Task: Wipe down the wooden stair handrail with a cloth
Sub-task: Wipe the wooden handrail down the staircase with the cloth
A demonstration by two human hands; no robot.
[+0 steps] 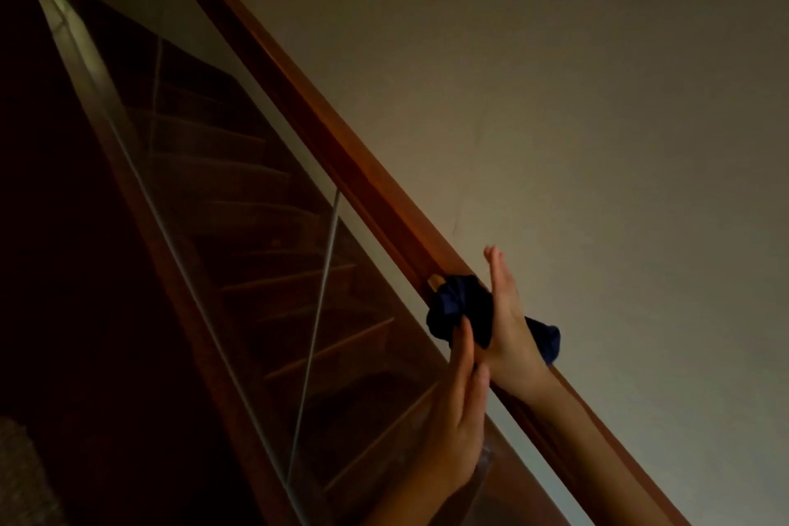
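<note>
The wooden handrail (350, 158) runs diagonally from the upper left down to the lower right. A dark blue cloth (457, 303) is bunched around it, with a tail (548, 340) sticking out on the wall side. My right hand (510, 325) presses its palm onto the cloth from the wall side, fingers stretched straight up the rail. On the glass side lies my left hand (463, 393), flat, with its fingertips touching the cloth's lower edge. The light is dim.
Glass balustrade panels (239, 226) hang under the rail, with a vertical joint (318, 312) between them. Wooden stair steps (299, 278) show through the glass. A plain pale wall (597, 98) lies behind the rail on the right. The far left is dark.
</note>
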